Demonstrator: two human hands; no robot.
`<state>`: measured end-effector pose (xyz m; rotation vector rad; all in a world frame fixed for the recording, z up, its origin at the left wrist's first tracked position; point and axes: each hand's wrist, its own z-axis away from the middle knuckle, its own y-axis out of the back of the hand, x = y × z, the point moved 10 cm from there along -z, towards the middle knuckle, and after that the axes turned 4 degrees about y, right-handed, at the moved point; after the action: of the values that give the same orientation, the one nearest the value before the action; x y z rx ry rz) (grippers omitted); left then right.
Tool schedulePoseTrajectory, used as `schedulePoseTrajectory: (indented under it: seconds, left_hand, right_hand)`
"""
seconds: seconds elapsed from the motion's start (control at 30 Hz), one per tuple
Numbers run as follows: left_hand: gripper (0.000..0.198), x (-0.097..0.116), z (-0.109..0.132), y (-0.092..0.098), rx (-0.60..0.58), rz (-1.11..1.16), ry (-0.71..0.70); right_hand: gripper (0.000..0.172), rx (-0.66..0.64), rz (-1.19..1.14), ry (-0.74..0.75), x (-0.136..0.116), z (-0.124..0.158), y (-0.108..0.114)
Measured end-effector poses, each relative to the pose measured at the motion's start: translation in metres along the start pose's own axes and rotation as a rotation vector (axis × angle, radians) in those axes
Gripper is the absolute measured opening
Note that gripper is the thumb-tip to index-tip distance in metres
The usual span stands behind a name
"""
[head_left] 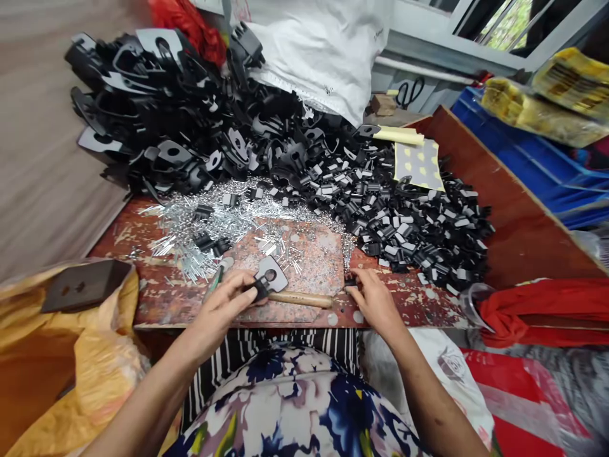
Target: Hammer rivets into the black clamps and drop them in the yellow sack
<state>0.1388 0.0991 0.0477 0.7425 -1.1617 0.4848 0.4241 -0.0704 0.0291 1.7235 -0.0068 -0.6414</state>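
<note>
My left hand is closed on a black plastic clip, which has a flat plate with a round hole. Beneath that clip lies a wooden handle, on a speckled stone slab; whatever is at its left end is hidden by my hand. To the right, my right hand pinches a small black plastic piece at the slab's right edge. Loose metal pins lie on the slab, and a larger heap of pins spreads behind and to its left.
A big pile of black clips rises at the back left. Many small black pieces cover the right side, against a wooden board. A yellow-dotted sheet lies on them. A yellow sack stands at the left.
</note>
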Motion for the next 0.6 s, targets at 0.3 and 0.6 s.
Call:
schedulePoseTrajectory:
  seconds: [0.3,0.6]
  left_hand:
    - [0.034,0.009,0.016,0.003,0.108,-0.119,-0.101]
    - [0.025,0.0,0.016,-0.021,0.051,0.23,0.054]
  right_hand:
    - [0.031,0.003,-0.013,-0.001,-0.004,0.003,-0.008]
    - [0.025,0.431,-0.258,0.248,-0.081,-0.002,0.056]
